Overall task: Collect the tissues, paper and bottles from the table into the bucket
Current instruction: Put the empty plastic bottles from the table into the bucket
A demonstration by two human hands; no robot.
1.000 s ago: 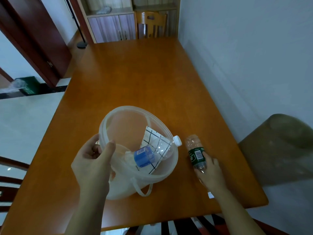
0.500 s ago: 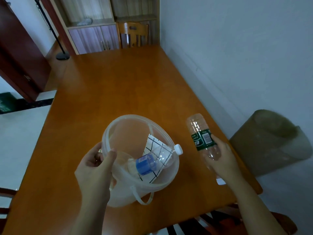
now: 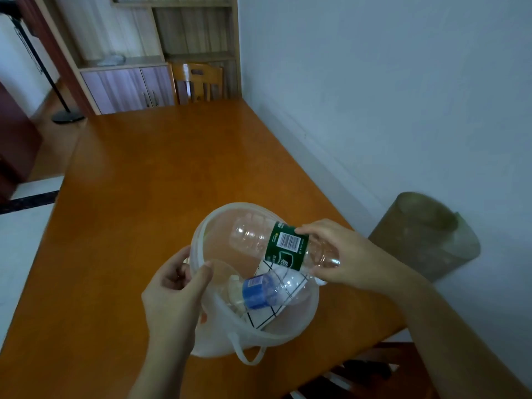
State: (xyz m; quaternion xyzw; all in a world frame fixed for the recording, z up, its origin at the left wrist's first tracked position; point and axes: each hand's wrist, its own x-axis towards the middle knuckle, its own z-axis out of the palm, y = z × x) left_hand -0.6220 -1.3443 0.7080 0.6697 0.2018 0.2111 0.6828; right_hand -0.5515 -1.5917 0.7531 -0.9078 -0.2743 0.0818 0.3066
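While it hangs over the bucket (image 3: 288, 334), the green-labelled bottle (image 3: 283, 245) looks empty, light and crushable.
Right hand (image 3: 349, 254) clamps its neck end; left hand (image 3: 175, 286) pinches the rim; a label-band grip seems safest.

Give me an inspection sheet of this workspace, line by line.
Surface: orange wooden table, bare beyond the bucket.
Job's things: translucent white plastic bucket holds blue-label clear bottle and grid-print paper; green-label clear bottle over its mouth.
Clutter: nothing seen.
Hands: left hand grips bucket rim; right hand holds green-label bottle.
Cables: nothing seen.
Surroundings: pale wall, wooden cabinet, chair.
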